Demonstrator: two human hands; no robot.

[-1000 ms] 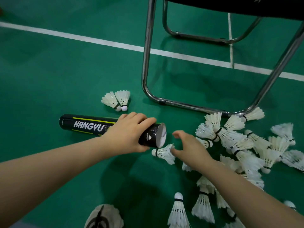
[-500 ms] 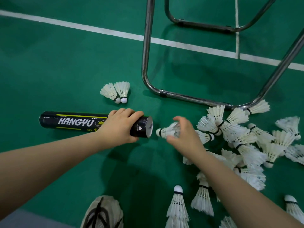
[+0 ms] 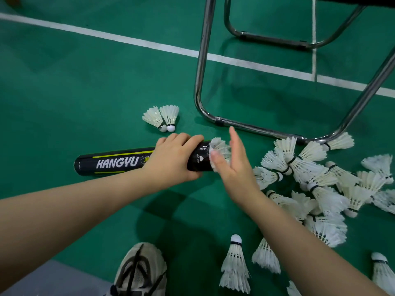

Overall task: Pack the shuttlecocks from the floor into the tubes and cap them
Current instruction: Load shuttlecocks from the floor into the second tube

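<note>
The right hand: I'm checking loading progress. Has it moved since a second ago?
Yes. The right hand left the floor by the shuttlecock pile and moved left to the black tube's open end, pressing a shuttlecock in.

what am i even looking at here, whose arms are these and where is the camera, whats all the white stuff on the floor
The camera is worn on a person's head and looks down at their own two bare arms, so there is only this one view. The left hand grips a black tube marked HANGYU that lies on the green court floor. The right hand, fingers spread, pushes a white feather shuttlecock into the tube's open end. The white things are more shuttlecocks: a big pile on the right, and a pair lying above the tube. The chrome tubing is a chair frame, and a shoe shows at the bottom.
</note>
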